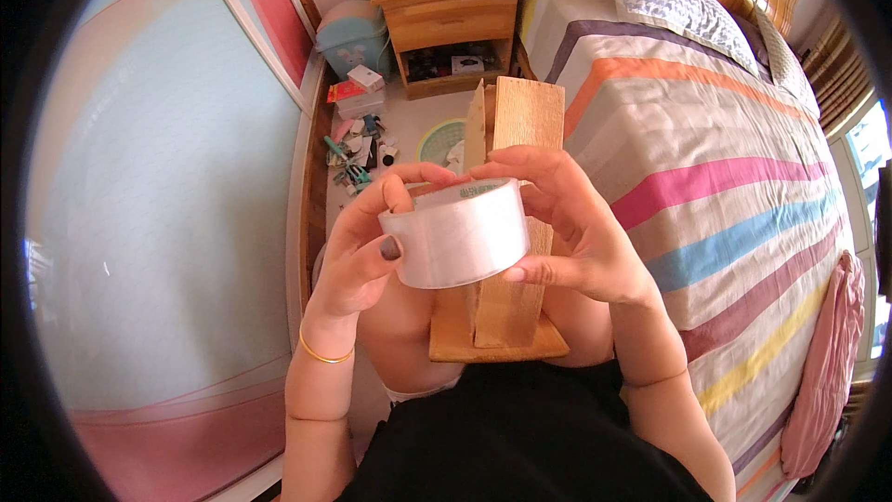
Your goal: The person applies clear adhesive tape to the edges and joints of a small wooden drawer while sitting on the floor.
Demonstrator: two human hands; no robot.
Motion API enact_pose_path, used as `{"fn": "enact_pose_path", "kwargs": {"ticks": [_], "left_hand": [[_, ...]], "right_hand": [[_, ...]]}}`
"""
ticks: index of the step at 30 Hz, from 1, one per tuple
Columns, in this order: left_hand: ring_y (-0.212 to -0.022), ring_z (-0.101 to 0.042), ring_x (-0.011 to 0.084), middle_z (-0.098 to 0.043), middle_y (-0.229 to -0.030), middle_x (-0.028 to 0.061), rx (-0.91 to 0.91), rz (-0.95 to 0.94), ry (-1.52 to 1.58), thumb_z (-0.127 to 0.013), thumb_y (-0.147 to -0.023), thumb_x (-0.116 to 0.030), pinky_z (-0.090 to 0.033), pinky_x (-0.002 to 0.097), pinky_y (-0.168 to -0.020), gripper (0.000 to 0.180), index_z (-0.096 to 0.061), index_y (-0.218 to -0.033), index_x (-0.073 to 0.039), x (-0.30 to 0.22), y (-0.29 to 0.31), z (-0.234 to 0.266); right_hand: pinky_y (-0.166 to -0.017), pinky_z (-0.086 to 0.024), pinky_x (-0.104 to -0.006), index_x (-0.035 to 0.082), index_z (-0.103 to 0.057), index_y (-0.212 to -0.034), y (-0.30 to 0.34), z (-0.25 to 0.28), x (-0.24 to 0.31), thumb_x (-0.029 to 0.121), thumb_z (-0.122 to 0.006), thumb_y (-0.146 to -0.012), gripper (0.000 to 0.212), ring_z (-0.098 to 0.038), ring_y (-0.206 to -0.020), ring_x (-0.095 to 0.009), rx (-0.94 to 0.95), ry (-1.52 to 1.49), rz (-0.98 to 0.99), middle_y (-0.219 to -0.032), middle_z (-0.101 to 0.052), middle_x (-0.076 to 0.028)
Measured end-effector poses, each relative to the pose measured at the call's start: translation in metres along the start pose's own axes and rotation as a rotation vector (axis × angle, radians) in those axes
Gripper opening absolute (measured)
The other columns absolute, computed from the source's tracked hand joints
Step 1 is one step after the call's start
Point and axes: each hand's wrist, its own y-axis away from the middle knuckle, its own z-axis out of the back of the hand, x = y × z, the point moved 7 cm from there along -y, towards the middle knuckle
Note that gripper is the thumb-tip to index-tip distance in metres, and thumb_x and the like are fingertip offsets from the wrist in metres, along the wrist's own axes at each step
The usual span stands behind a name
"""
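Observation:
Between both hands I hold a wide roll of clear packing tape (pixel 460 240) in front of me. My left hand (pixel 358 246) closes on the roll's left side, thumb on the outer face and fingers at the top rim. On the other side, my right hand (pixel 576 228) grips it with the thumb low on the outside and fingertips at the upper edge. Beneath the tape, a wooden piece made of boards (pixel 530 116) with a flat end plate (pixel 497 351) lies between my legs. The tape and my hands hide its middle.
A bed with a striped cover (pixel 715 195) runs along the right. Sliding panels (pixel 177 204) stand at the left. Ahead are a wooden nightstand (pixel 452 19), a lidded blue bin (pixel 355 40), a pile of small items (pixel 358 153) and a green-rimmed round basket (pixel 429 141) on the floor.

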Motion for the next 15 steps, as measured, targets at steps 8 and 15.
{"fn": "enact_pose_path", "kwargs": {"ticks": [8,15], "left_hand": [[-0.121,-0.042,0.0306,-0.042,-0.124,0.0184,0.083,-0.002,0.269,-0.061,-0.082,-0.038,-0.041,0.0386,-0.096,0.035,-0.045,-0.077,-0.007,0.015,0.007,0.004],[-0.122,-0.041,0.0317,-0.043,-0.123,0.0177,0.070,-0.028,0.217,-0.060,-0.082,-0.036,-0.040,0.0407,-0.096,0.031,-0.046,-0.077,-0.008,0.012,0.006,0.002]], "right_hand": [[-0.084,-0.047,-0.0313,0.000,-0.052,-0.111,-0.002,0.005,-0.006,0.007,-0.076,-0.068,0.049,-0.058,-0.095,-0.018,0.000,0.213,0.068,-0.111,-0.057,-0.010],[-0.085,-0.044,-0.0310,-0.001,-0.056,-0.108,-0.002,0.005,-0.002,0.025,-0.078,-0.064,0.056,-0.056,-0.097,-0.019,-0.002,0.335,0.045,-0.107,-0.059,-0.010]]}}
